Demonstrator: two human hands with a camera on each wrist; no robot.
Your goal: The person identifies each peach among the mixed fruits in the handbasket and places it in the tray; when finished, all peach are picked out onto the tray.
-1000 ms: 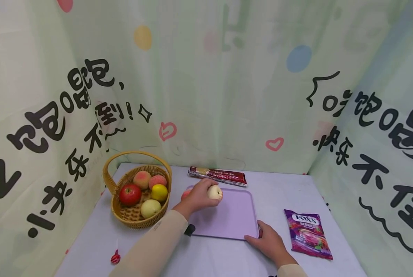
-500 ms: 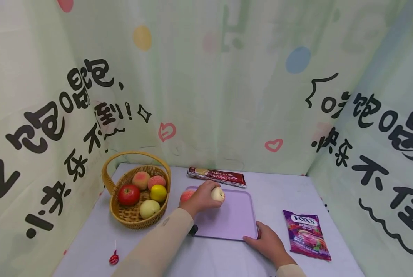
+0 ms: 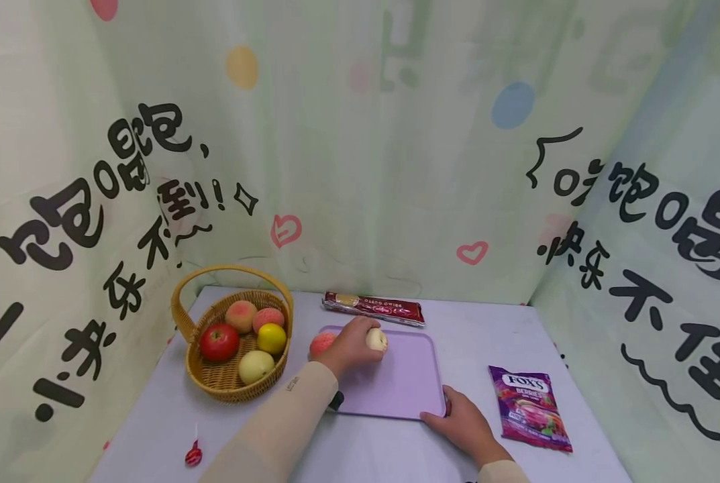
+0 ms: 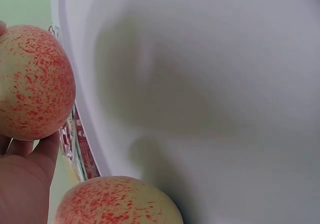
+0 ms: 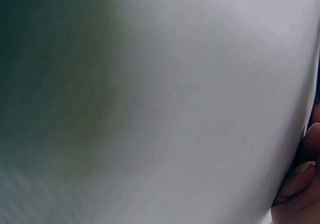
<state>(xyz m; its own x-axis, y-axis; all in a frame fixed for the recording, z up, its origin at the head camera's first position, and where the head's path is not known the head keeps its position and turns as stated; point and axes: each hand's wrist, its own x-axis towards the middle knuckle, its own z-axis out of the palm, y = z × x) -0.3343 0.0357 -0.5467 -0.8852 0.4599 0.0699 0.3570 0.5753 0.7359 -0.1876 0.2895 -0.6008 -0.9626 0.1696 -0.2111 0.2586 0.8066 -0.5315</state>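
Note:
My left hand (image 3: pixel 355 347) grips a round pale fruit, a peach (image 3: pixel 376 340), above the lilac tray (image 3: pixel 404 376). Red speckles cover the side of this peach (image 4: pixel 35 82) that faces the left wrist camera. A second speckled peach (image 4: pixel 120 204) rests at the tray's left end, partly behind my left hand in the head view. At the tray's front right corner, my right hand (image 3: pixel 465 422) holds the rim with the thumb on the near edge. Curled fingers (image 5: pixel 298 179) show against the tray's edge in the right wrist view.
A wicker basket (image 3: pixel 233 392) of several fruits, with a tall handle, stands left of the tray. Behind the tray lies a long dark red packet (image 3: pixel 373 308). A purple candy bag (image 3: pixel 531 409) lies to the right, and a red lollipop (image 3: pixel 193 455) at the front left.
My left hand, with its peach, has shifted slightly right over the tray, uncovering more of the second peach. My right hand stays at the tray corner. The head view has turned a little.

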